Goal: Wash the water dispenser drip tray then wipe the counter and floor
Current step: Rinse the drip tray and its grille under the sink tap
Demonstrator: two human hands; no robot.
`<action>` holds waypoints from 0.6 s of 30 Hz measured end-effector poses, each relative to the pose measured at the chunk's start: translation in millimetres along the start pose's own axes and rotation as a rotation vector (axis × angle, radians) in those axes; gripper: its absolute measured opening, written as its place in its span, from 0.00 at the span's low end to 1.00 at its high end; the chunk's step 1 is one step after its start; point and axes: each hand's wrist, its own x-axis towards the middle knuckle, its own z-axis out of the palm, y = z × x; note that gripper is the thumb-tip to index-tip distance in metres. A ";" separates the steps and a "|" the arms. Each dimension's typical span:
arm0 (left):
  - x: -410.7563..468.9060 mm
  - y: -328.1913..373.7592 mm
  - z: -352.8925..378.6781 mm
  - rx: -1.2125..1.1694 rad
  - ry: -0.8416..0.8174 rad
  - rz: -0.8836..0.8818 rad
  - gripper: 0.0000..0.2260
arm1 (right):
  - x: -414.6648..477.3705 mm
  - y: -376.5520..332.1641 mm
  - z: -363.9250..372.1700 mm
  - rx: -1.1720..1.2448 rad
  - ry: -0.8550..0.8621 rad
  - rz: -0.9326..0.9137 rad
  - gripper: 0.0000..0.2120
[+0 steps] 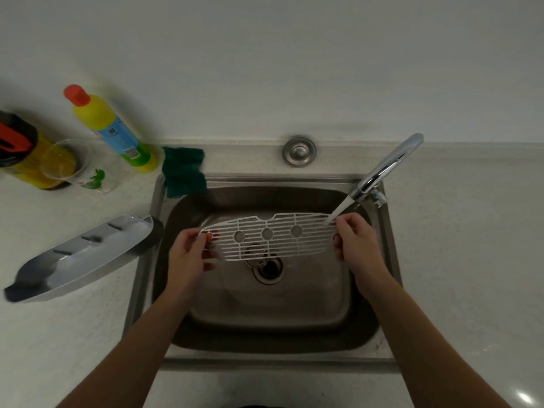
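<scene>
Rinse step: left grip (188,254) and right grip (356,245) pinch the grate (268,234) ends under running water (341,210). Next, probably: slide grate rightward to wet the rest.

Both forearms (147,334) are reaching forward; left hand (188,251) is pinching one end of the grate (267,234), right hand (353,245) is pinching the other end.

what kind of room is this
Probably a kitchen or pantry: a steel sink set in a pale counter, a running tap, a yellow bottle beside it. The left hand and right hand hold a white grate under the water.
</scene>
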 end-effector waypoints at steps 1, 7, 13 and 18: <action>2.5 2.7 -3.7 0.011 0.009 0.042 0.07 | -3.2 4.3 2.4 -0.004 -0.010 0.000 0.07; 17.0 15.1 -1.1 0.462 -0.092 0.300 0.11 | -3.7 2.1 -9.1 -0.048 0.067 -0.101 0.09; 3.0 45.2 76.3 0.614 -0.603 0.476 0.22 | 8.9 -28.1 2.3 -0.362 -0.057 -0.362 0.08; 10.7 55.6 121.2 0.492 -0.570 0.359 0.03 | 19.5 -21.3 1.4 -0.220 0.052 -0.222 0.04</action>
